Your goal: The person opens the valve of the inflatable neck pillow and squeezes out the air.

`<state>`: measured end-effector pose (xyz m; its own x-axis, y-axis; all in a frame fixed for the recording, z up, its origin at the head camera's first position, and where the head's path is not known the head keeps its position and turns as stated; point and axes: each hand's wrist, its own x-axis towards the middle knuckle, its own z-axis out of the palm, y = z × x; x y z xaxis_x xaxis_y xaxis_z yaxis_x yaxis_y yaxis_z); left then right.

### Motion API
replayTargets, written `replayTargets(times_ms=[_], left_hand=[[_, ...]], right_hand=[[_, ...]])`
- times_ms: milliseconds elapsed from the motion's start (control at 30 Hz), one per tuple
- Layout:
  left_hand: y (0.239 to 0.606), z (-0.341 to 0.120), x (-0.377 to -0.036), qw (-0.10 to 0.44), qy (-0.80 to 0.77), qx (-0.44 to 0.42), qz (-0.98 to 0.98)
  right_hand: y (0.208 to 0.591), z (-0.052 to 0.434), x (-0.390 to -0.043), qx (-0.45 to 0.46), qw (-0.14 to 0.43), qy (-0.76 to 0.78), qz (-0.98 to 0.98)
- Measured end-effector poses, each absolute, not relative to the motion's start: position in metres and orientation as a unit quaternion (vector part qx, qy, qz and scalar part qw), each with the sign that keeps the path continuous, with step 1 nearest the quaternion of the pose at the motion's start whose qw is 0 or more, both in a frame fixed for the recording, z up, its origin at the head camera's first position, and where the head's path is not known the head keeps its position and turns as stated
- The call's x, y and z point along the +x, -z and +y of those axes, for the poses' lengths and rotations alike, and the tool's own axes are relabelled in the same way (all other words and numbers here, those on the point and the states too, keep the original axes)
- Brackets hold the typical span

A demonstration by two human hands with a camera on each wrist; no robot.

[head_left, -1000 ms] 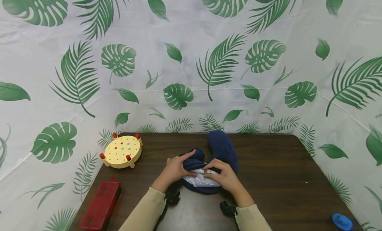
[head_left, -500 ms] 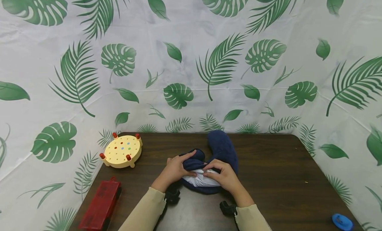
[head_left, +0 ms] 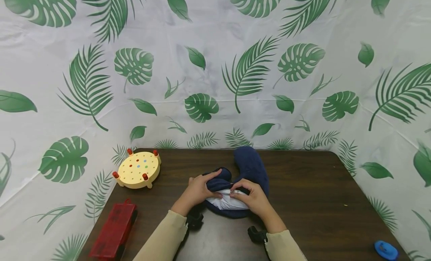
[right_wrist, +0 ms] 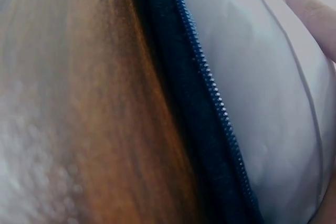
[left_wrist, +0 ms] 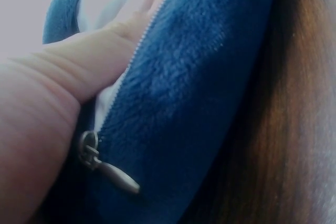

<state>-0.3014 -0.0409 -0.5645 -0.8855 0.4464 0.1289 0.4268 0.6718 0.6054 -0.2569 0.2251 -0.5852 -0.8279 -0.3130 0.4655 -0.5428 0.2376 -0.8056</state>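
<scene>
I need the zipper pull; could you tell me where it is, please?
In the left wrist view, the zipper pull hangs at the lower left of the blue pillow cover, beside the left hand.

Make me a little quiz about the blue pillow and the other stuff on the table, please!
1. True or false: the neck pillow has its zipper partly open, showing a white inner cushion.
2. Which hand rests on the pillow's left end? A. left hand B. right hand C. neither
3. Fill in: the yellow round peg board stands behind the ___ case.

Key: 1 true; 2 A; 3 red.
</scene>
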Motion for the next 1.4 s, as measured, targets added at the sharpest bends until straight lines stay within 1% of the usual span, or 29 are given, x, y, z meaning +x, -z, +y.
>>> replayTargets(times_ms=[600, 867, 1133, 1300, 1400], left_hand=[[0.5637, -0.0402, -0.3008, 0.016, -0.330, 0.243, 0.912], [0.5666, -0.0404, -0.3026, 0.025, -0.334, 0.237, 0.912], [0.5645, -0.0409, -0.3011, 0.027, -0.336, 0.235, 0.912], [0.5660, -0.0412, -0.3028, 0.022, -0.337, 0.241, 0.910], [0.5661, -0.0429, -0.3034, 0.034, -0.330, 0.250, 0.909]], right_hand=[[0.5881, 0.2280, -0.2597, 0.278, 0.101, -0.541, -0.787], [0.5900, 0.2291, -0.2600, 0.271, 0.091, -0.540, -0.792], [0.5879, 0.2294, -0.2593, 0.289, 0.084, -0.535, -0.790], [0.5887, 0.2294, -0.2603, 0.272, 0.068, -0.536, -0.797], [0.5895, 0.2299, -0.2603, 0.265, 0.063, -0.530, -0.803]])
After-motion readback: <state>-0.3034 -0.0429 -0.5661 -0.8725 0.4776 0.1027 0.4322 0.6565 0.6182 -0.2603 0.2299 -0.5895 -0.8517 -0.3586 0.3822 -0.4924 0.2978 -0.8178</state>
